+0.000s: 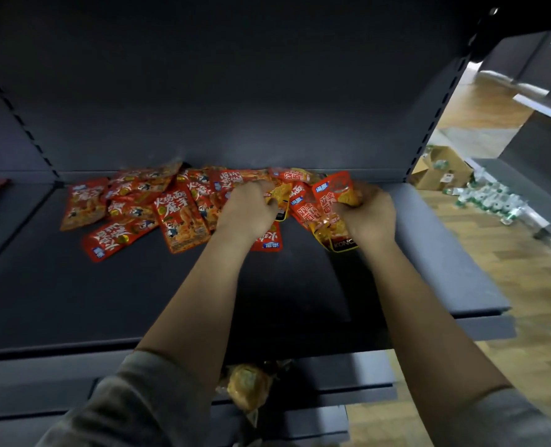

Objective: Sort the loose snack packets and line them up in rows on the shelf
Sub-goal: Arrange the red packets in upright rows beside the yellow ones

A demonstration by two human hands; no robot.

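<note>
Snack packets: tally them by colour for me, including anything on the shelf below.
Red packets: at least 8, overlapping, so no exact count
Black-trimmed packets: 2
Yellow wrapped snack on the lower shelf: 1
Total: at least 11

This is a shop mid-stocking: dark metal gondola shelving (429, 253) with slotted uprights (441, 101), identical red snack packets (180, 217) heaped on it, and an opened cardboard carton (441, 169) beside wrapped bottles (490, 198) on the wood-pattern floor (532, 285).

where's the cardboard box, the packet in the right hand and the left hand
cardboard box (441, 171): head view, its side panel.
red snack packet (334, 191): head view, its upper printed face.
left hand (251, 206): head view, back of the hand.
</note>
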